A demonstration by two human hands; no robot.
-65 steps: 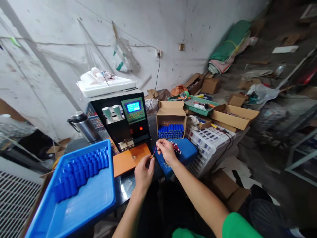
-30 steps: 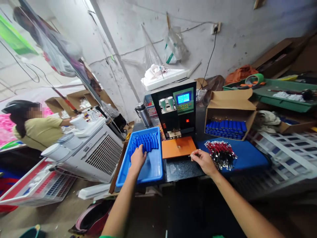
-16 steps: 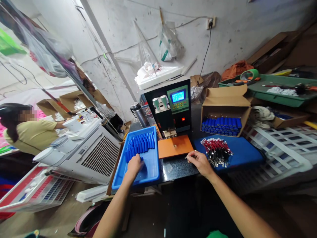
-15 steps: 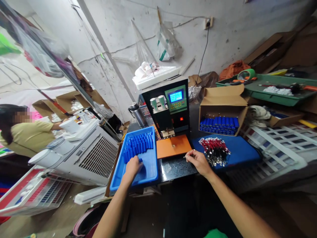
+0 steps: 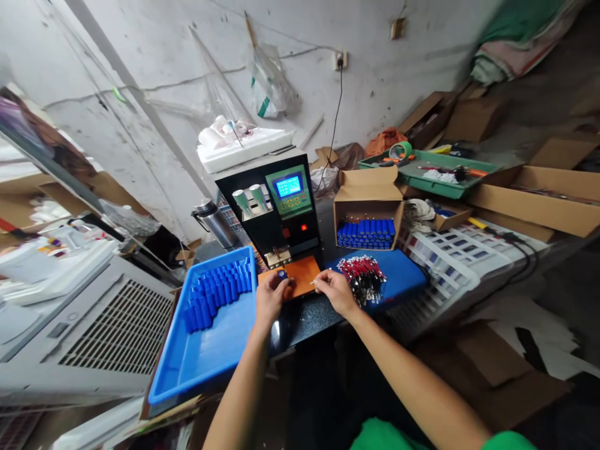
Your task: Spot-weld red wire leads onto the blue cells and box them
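Now our left hand (image 5: 270, 295) pinching a small blue cell (image 5: 282, 274) over the orange plate (image 5: 302, 277) before the black welder (image 5: 276, 206), our right hand (image 5: 334, 290) gripping a thin wire lead (image 5: 313, 282) just right, blue tray (image 5: 206, 356) of cells near left, red-wired bundle (image 5: 360, 275) on the blue pad right.

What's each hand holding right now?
Left hand: closed on a small blue cylindrical cell over the orange plate.
Right hand: pinching a thin wire lead.
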